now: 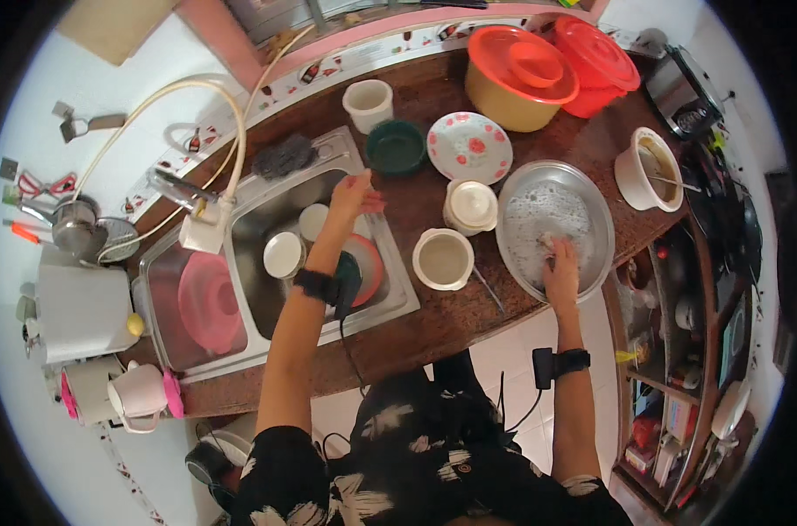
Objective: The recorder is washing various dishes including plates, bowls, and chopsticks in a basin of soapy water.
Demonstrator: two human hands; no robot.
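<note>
My left hand (357, 195) hovers over the right rim of the steel sink (398, 276), fingers apart, near a dark green bowl (396, 147). My right hand (561, 266) is in a round metal basin (603, 230) of foamy water, its fingers on a small light scrubber or cloth (545, 242). Left of the basin stand a lidded white pot (470, 205) and an open white pot (443, 260). Behind them lies a floral plate (469, 148). The sink holds a white cup (284, 255), a red-rimmed dish (370, 269) and other dishes, partly hidden by my left forearm.
A pink basin (209, 302) sits in the left sink bowl. A faucet (204, 223) with a hose stands behind. Lidded tubs (520, 79), a white container with a spoon (647, 169) and a toaster (684, 92) line the back right. A knife-like utensil (489, 289) lies near the counter's front edge.
</note>
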